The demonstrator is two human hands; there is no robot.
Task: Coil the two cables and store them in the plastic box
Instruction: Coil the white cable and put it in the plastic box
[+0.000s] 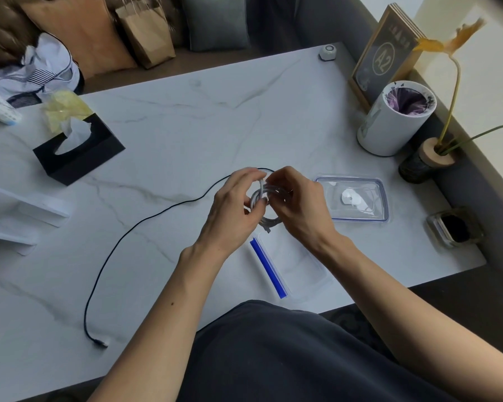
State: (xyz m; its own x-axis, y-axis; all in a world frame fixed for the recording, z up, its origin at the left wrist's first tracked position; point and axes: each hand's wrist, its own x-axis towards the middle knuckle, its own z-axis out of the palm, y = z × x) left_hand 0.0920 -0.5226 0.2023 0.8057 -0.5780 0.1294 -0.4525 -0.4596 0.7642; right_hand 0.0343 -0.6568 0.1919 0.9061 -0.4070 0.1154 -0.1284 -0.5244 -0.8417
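Note:
A white cable point(262, 198) is wound into a small coil, held above the table between both hands. My left hand point(233, 210) grips the coil's left side and my right hand point(298, 203) pinches its right side; one plug end dangles below. A thin black cable point(134, 227) lies uncoiled on the marble table, running from behind my hands down to its plug near the front left. The clear plastic box point(299, 271) with a blue clip sits just under my hands. Its blue-rimmed lid point(357, 198) lies to the right.
A black tissue box point(79, 149) stands at the left. At the right are a white cylinder bin point(389, 123), a wooden sign point(386, 53), a plant vase point(430, 158) and a small glass jar point(453, 227). White stands point(21, 216) sit at the left edge.

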